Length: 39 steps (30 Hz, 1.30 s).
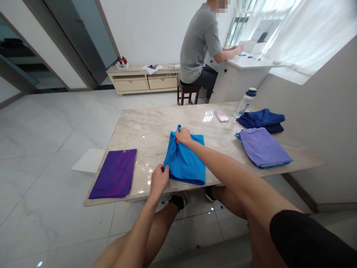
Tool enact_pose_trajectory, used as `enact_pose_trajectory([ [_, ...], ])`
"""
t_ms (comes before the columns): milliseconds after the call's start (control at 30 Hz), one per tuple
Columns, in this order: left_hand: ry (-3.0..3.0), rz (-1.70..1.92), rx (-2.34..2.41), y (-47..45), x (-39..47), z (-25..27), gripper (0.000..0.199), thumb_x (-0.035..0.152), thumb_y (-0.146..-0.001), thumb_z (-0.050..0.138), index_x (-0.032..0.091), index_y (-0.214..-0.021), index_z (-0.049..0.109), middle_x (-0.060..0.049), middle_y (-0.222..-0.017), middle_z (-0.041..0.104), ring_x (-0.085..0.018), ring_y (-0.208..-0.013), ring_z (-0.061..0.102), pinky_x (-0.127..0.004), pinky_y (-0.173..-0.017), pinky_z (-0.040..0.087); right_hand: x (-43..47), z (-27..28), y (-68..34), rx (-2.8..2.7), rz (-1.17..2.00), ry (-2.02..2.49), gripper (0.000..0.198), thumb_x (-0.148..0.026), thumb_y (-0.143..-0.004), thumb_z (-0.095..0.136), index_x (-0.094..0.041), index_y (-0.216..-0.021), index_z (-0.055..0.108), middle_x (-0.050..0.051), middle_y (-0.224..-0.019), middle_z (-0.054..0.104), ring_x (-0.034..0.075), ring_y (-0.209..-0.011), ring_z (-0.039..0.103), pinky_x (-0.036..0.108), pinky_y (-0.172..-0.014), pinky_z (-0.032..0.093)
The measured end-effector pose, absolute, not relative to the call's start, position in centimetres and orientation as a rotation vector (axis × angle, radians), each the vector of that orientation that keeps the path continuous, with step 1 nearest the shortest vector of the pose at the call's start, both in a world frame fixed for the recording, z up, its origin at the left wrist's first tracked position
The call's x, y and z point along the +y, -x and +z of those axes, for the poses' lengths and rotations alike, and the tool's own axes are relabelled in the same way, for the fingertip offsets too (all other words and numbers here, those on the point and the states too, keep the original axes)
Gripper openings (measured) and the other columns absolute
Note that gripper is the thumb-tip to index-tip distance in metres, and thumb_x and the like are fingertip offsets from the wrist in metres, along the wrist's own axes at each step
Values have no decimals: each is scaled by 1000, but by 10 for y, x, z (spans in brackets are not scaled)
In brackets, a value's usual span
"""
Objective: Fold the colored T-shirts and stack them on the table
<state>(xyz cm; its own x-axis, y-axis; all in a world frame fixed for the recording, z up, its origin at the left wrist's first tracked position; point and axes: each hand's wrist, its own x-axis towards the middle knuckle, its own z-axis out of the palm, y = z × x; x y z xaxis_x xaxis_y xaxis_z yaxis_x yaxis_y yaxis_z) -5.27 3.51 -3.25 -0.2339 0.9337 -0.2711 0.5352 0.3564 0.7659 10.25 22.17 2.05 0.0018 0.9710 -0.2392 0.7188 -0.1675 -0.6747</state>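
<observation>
A bright blue folded cloth [187, 163] lies near the front edge of the marble-patterned table [150, 123]. My left hand [160, 179] pinches its lower left corner. At the cloth's upper left, my right hand [183, 136] grips the edge, and a small bit of blue fabric sticks up beyond the fingers. The fabric is bunched along the left side between both hands and flatter toward the right. To the left lies a neatly folded purple cloth [114, 174], apart from my hands.
A lavender folded cloth [264, 146] rests on blue fabric at the right, with a dark blue cloth [262, 118] behind it. A clear bottle [244, 104] stands near the far edge. Beyond the table, a person [199, 44] sits on a stool at a white desk [251, 61].
</observation>
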Motion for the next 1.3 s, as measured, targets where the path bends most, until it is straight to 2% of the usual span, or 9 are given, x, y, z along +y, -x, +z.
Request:
enact_pose_trajectory([
  [200,-1268,470,2068,52,39,-15,61,74,-102,48,20,-120,71,-20,-124,80,-42,-117,74,-46,-94,54,210,32,-125,-2045,918,1876,35,-27,-113,52,-11,-98,79,15,-95,85,23,-86,82,24,-77,57],
  [433,-1552,248,2180,51,39,-12,32,44,-107,54,23,-124,70,-17,-119,81,-38,-114,76,-41,-87,54,151,43,-189,-2461,711,1784,20,-21,-103,65,-13,-98,83,19,-113,82,35,-115,75,36,-99,54],
  [567,-1602,202,2225,62,39,-12,32,41,-110,48,24,-122,73,-16,-117,81,-37,-112,76,-41,-87,55,95,31,-199,-3000,833,1308,20,-26,-97,76,-19,-115,84,11,-109,84,27,-102,78,30,-86,57],
  [667,-1643,102,2289,67,37,-5,37,37,-113,41,20,-122,73,-19,-116,79,-38,-108,76,-44,-86,57,86,25,-193,-3098,993,1108,14,-25,-95,80,-26,-107,86,-1,-96,85,17,-88,78,21,-78,55],
  [767,-1867,136,2352,60,32,1,36,28,-112,42,14,-127,71,-22,-126,75,-38,-119,72,-47,-94,58,117,27,-181,-3016,815,1194,24,-18,-104,63,-21,-117,83,5,-112,85,21,-105,79,26,-94,56],
  [900,-2312,334,2030,38,28,-10,43,25,-111,44,14,-147,64,-20,-153,66,-33,-142,62,-48,-120,49,171,22,-158,-2792,454,1401,45,-18,-111,48,-12,-151,66,20,-156,66,31,-146,62,40,-123,46],
  [1000,-2402,385,1828,32,26,-33,54,33,-113,41,16,-163,53,-15,-173,50,-31,-161,44,-52,-135,33,190,-2,-139,-2775,393,1329,52,-26,-114,44,-11,-163,55,18,-173,48,29,-164,42,42,-135,30],
  [1133,-2255,325,1961,50,20,-62,68,48,-112,45,21,-174,40,-14,-181,35,-39,-169,28,-61,-137,27,199,-47,-127,-2651,430,1441,63,-44,-118,34,-16,-174,39,12,-184,26,27,-173,16,46,-141,13],
  [1300,-2199,317,2022,66,17,-71,76,53,-111,45,13,-174,37,-22,-182,29,-42,-169,27,-60,-136,28,214,-67,-133,-2338,437,1867,71,-52,-117,23,-16,-178,29,14,-186,18,29,-174,10,52,-140,8],
])
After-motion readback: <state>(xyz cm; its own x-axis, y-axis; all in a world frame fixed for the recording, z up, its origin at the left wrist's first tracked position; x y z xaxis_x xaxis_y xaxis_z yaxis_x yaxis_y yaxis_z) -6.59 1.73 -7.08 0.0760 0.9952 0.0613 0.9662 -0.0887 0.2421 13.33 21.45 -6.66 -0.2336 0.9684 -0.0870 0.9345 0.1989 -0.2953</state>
